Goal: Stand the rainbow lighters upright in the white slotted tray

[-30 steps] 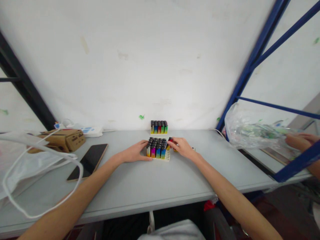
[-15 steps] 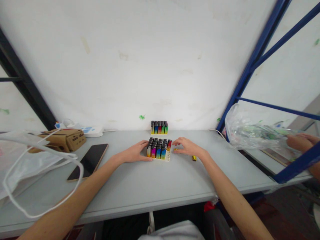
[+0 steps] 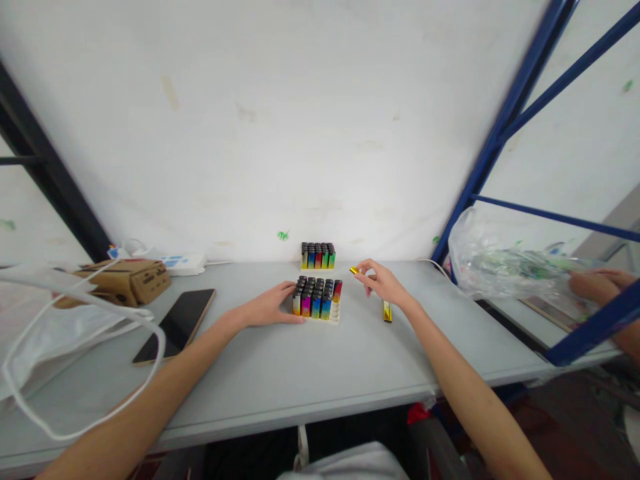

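Note:
Multicoloured lighters (image 3: 316, 304) with black tops stand in rows in a white tray (image 3: 336, 315). Several slots show at the tray's front right corner, beside a red lighter (image 3: 337, 291). My left hand (image 3: 270, 307) grips the tray's left end, thumb in front and fingers behind. To the right, above the table, my right hand (image 3: 381, 283) pinches a gold lighter (image 3: 354, 271) between thumb and fingers. Another gold lighter (image 3: 387, 312) lies on the table just below that hand.
A second block of lighters (image 3: 318, 256) stands against the wall. On the left are a phone (image 3: 175, 325), a cardboard box (image 3: 131, 280) and a white cable (image 3: 160, 337). A blue frame (image 3: 495, 147) rises at right; beyond it another person's hand (image 3: 595, 285) touches clear plastic bags (image 3: 500, 260).
My right hand has risen away from the table beside the tray, lifting the gold lighter. My left hand stays at the tray.

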